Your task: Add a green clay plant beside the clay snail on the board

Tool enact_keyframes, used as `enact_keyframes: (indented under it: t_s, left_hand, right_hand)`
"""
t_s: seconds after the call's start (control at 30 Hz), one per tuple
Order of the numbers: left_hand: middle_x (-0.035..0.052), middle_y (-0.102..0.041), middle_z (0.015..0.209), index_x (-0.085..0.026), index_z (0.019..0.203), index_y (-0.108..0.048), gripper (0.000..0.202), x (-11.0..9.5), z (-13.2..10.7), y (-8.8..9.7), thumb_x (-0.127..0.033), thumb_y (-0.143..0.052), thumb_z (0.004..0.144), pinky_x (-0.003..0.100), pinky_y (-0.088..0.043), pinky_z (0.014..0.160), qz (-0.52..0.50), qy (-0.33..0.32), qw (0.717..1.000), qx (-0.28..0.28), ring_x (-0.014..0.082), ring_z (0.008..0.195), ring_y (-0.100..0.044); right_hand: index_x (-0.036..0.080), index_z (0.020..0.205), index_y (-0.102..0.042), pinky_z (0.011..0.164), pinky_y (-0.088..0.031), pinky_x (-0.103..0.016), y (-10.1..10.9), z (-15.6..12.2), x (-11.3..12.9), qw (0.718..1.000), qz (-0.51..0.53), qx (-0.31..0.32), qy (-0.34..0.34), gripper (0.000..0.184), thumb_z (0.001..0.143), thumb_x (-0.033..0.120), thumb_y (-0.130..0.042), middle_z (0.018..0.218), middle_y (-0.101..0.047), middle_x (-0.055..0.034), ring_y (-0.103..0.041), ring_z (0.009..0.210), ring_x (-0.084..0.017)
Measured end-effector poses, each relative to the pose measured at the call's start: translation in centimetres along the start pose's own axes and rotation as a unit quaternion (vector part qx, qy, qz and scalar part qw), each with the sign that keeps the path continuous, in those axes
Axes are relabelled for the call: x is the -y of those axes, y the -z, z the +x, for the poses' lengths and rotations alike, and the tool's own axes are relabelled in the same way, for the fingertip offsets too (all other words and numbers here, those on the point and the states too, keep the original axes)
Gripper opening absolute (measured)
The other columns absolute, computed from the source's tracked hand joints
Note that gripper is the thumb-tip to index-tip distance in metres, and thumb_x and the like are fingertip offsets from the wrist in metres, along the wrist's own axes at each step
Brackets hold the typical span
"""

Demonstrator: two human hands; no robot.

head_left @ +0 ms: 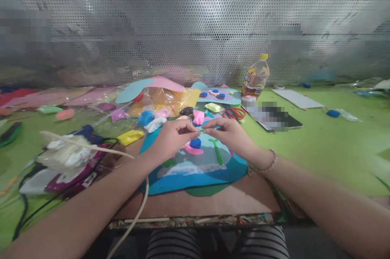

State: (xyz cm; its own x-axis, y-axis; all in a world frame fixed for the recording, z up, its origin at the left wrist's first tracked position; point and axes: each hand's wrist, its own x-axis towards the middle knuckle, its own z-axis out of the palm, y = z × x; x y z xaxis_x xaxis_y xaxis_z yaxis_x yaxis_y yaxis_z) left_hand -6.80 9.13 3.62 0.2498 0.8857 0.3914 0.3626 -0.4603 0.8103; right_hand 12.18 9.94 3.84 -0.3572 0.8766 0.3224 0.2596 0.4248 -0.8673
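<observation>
My left hand [175, 135] and my right hand [230, 135] meet fingertip to fingertip, both pinching a small piece of green modelling clay [201, 130]. Beneath them lies a blue sheet [195, 179] with a paler blue middle. Pressed onto it are a green clay stem [217, 153] with a forked top, a pink clay curve [194, 150], a blue clay round [195, 143] and a white clay strip [189, 168] along the lower part. My right wrist wears a beaded bracelet [271, 161]. Both hands partly cover the upper part of the sheet.
Clay packets, including a yellow one [130, 137], lie behind and left of the sheet. Red-handled scissors [234, 113], a bottle [256, 78] and a dark flat item [274, 116] stand beyond my right hand. A pale cable [146, 194] crosses the wooden board [243, 204]. Perforated metal [195, 19] walls the back.
</observation>
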Motion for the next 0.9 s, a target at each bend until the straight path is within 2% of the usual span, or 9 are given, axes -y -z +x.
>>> enact_keyframes:
  t_s: [0.2, 0.37, 0.53, 0.7, 0.9]
  left_hand:
    - [0.0018, -0.064, 0.073, -0.016, 0.078, -0.068, 0.012, -0.1, 0.0, 0.0, -0.025, -0.067, 0.071, 0.026, -0.052, 0.063, -0.035, 0.023, 0.999, 0.010, 0.0142, 0.068, -0.063]
    - [0.0030, -0.065, 0.081, -0.016, 0.086, -0.064, 0.015, -0.8, -0.2, 0.1, -0.028, -0.061, 0.078, 0.028, -0.055, 0.068, -0.080, 0.026, 0.996, 0.030, 0.0156, 0.072, -0.067]
    - [0.0032, -0.065, 0.073, -0.015, 0.079, -0.062, 0.017, -0.8, -0.1, 0.2, -0.032, -0.060, 0.080, 0.028, -0.056, 0.065, -0.079, 0.047, 0.995, 0.041, 0.0159, 0.068, -0.067]
    - [0.0002, -0.063, 0.066, -0.016, 0.074, -0.062, 0.012, -0.5, 0.2, 0.2, -0.028, -0.062, 0.076, 0.025, -0.055, 0.061, -0.063, 0.050, 0.996, 0.037, 0.0127, 0.062, -0.064]
    - [0.0001, -0.063, 0.068, -0.017, 0.075, -0.064, 0.011, -0.4, 0.2, 0.2, -0.027, -0.063, 0.076, 0.024, -0.054, 0.061, -0.070, 0.054, 0.996, 0.033, 0.0123, 0.063, -0.064]
  right_hand:
    - [0.020, 0.079, -0.067, 0.070, -0.048, -0.031, 0.1, 0.0, 0.0, 1.000, 0.001, 0.001, -0.005, 0.013, 0.076, 0.031, -0.063, 0.086, -0.068, -0.0033, -0.061, 0.078, -0.015]
    - [0.019, 0.080, -0.066, 0.070, -0.047, -0.031, 0.1, 0.0, -0.1, 1.000, 0.001, -0.001, -0.004, 0.013, 0.076, 0.031, -0.063, 0.085, -0.068, -0.0031, -0.060, 0.075, -0.014]
    - [0.019, 0.079, -0.067, 0.070, -0.048, -0.031, 0.1, 0.0, -0.1, 1.000, 0.001, -0.006, -0.007, 0.014, 0.076, 0.032, -0.063, 0.085, -0.068, -0.0032, -0.060, 0.075, -0.014]
    - [0.019, 0.079, -0.067, 0.068, -0.047, -0.030, 0.1, -0.1, 0.2, 1.000, -0.002, -0.005, -0.011, 0.012, 0.075, 0.030, -0.063, 0.085, -0.068, -0.0029, -0.060, 0.073, -0.014]
    - [0.018, 0.080, -0.067, 0.064, -0.046, -0.030, 0.1, -0.1, 0.3, 1.000, -0.010, -0.009, -0.020, 0.013, 0.075, 0.030, -0.064, 0.084, -0.068, -0.0026, -0.057, 0.066, -0.012]
